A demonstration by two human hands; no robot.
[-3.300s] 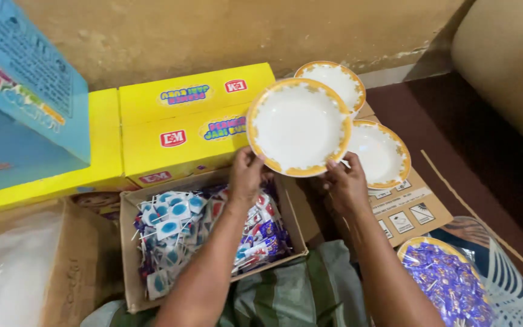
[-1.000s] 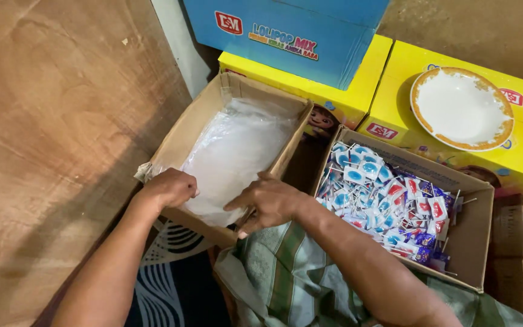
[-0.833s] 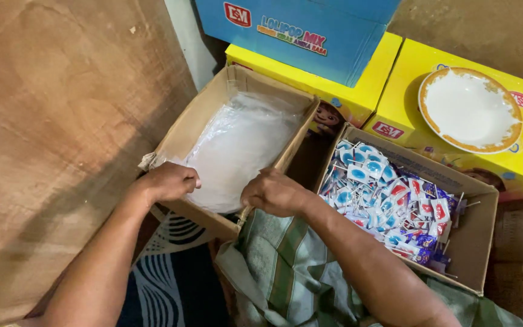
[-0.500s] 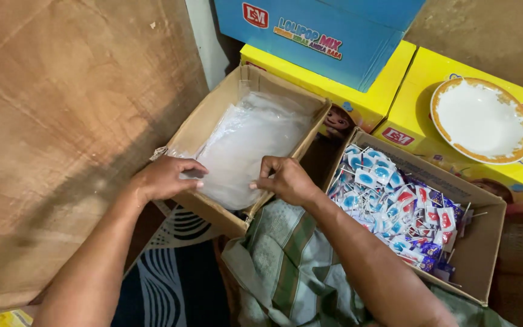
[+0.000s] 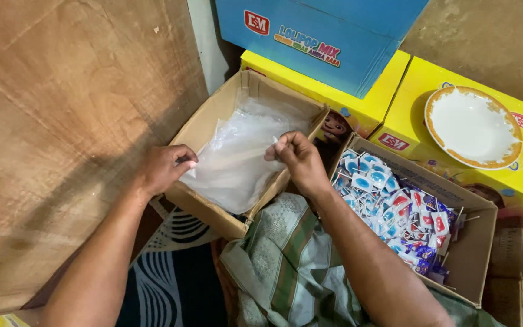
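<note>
My left hand (image 5: 163, 168) pinches the left edge of a clear plastic bag (image 5: 237, 151) that lies in an open cardboard box (image 5: 213, 209). At the bag's right edge, my right hand (image 5: 298, 160) grips the plastic with closed fingers. The bag is stretched between both hands over a stack of similar clear bags inside the box.
A second cardboard box (image 5: 473, 266) with several small blue, red and purple candy packets (image 5: 394, 212) stands to the right. Behind are yellow cartons (image 5: 516, 175), one bearing a white plate with an orange rim (image 5: 472, 127), and a blue carton (image 5: 322, 36). A wooden panel (image 5: 62, 121) stands on the left.
Both hands moved from the box's near edge up into the box and took hold of the clear bag's edges. The camera view shifted slightly left and down.
</note>
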